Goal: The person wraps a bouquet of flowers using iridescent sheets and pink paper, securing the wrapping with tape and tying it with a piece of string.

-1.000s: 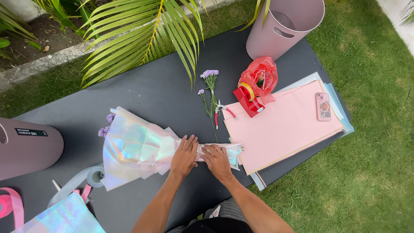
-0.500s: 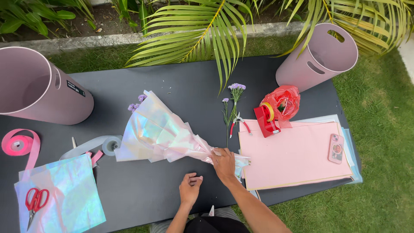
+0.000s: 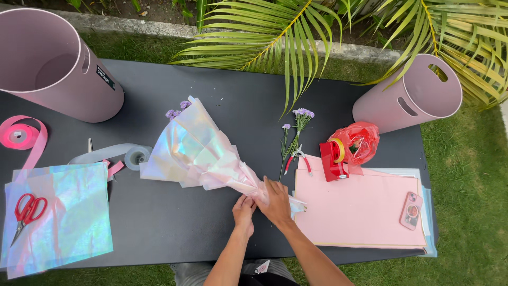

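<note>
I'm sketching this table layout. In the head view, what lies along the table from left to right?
Red scissors → grey ribbon roll → wrapped bouquet → left hand → right hand → red tape dispenser → pink phone.

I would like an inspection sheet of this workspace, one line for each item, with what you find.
Surface: dark table standing on grass.
Job's things: bouquet in iridescent wrap, lying tilted; purple flowers show at its top.
Clutter: red scissors on iridescent sheets; pink ribbon roll; grey ribbon roll; red tape dispenser; pink paper stack with a phone; loose flower stems; two pink buckets.
Grippers: left hand and right hand grip the bouquet's narrow end.
Cables: nothing seen.
Surroundings: palm fronds, stone edging.
</note>
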